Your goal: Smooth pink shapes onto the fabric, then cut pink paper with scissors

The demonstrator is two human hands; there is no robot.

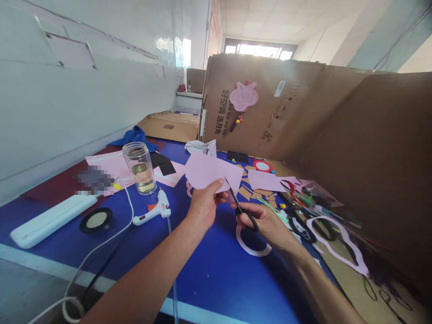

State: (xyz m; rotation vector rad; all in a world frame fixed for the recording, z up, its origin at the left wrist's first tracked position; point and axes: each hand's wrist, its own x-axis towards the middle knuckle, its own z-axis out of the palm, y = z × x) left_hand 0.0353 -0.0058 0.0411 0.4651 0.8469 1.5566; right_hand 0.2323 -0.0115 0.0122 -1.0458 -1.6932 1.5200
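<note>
Well, a pale pink craft sheet (pixel 211 171) is raised just above the blue table (pixel 219 288), gripped at its lower edge between the thumb and fingers of the left hand (pixel 204 207). The right hand (pixel 266 222) is closed through the black loop handles of a pair of scissors (pixel 245 211), and their narrow blades reach up to the sheet's lower right edge. Just beyond the sheet lies a second pink sheet (pixel 265 180), and below the right hand a thin white paper ring (pixel 251 245) sits on the table. To the right, a pink outline offcut (pixel 337 245) lies near a second pair of black-handled scissors (pixel 303 229) and a jumble of small craft bits. On the left, a white hot glue gun (pixel 158 209) lies beside a clear glass tumbler (pixel 140 168) holding yellowish liquid. Farther left are a white power strip (pixel 50 220) and a round black-rimmed disc (pixel 96 220). Behind everything, a pink flower-shaped cut-out (pixel 243 96) hangs on an upright cardboard panel (pixel 270 108).
</note>
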